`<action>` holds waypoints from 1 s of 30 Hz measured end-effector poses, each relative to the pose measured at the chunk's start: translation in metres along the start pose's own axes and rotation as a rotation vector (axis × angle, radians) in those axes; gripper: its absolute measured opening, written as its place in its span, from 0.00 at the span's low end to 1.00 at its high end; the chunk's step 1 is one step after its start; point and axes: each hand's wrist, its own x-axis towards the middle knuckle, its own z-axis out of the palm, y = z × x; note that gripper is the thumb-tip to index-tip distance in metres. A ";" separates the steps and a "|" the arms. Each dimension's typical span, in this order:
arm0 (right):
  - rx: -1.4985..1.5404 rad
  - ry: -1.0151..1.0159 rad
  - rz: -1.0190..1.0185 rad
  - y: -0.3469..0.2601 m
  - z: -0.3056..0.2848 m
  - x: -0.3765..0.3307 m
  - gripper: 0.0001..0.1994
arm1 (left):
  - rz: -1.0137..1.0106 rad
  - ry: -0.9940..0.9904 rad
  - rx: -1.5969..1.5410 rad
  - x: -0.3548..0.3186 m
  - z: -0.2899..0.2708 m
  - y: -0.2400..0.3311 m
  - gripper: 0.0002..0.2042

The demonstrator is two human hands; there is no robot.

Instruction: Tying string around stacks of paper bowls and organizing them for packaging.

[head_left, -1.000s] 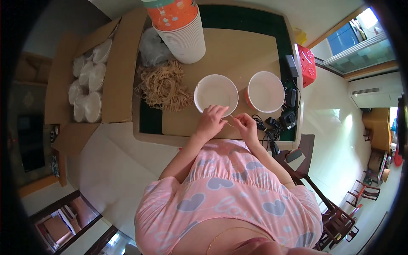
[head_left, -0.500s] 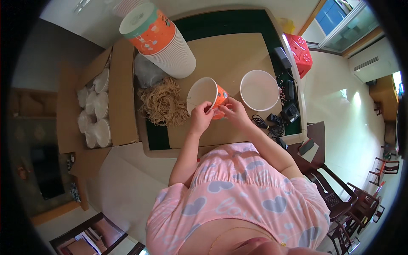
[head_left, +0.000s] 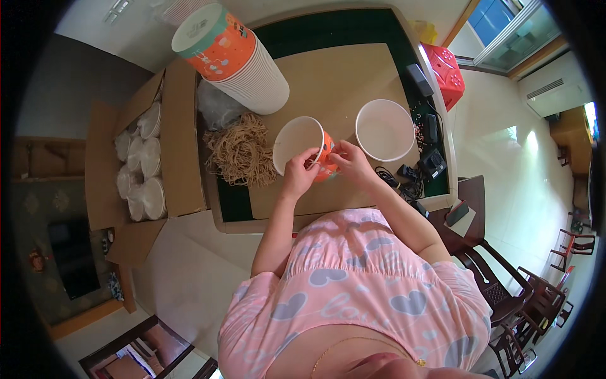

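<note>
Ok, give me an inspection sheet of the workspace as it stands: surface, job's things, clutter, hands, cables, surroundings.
Surface: brown table top with dark green border.
Job's things: orange paper cup tilted on its side, mouth toward the camera; white bowl upright beside it; pile of rubber bands; tall cup stack.
Clutter: clear plastic bag; small dark devices at the right edge.
Hands: left hand and right hand both on the cup.
Cables: black cables near the right edge.
Surroundings: open cardboard box of lids, red stool, chairs.
</note>
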 end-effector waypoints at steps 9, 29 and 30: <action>-0.048 -0.050 0.015 0.004 -0.003 0.002 0.08 | -0.015 -0.035 -0.044 -0.002 0.001 0.000 0.18; -0.059 -0.132 0.080 0.043 -0.024 -0.019 0.06 | 0.054 -0.158 0.029 -0.005 0.037 -0.018 0.08; -0.070 -0.138 0.080 0.044 -0.023 -0.021 0.06 | 0.053 -0.147 0.021 -0.006 0.038 -0.020 0.08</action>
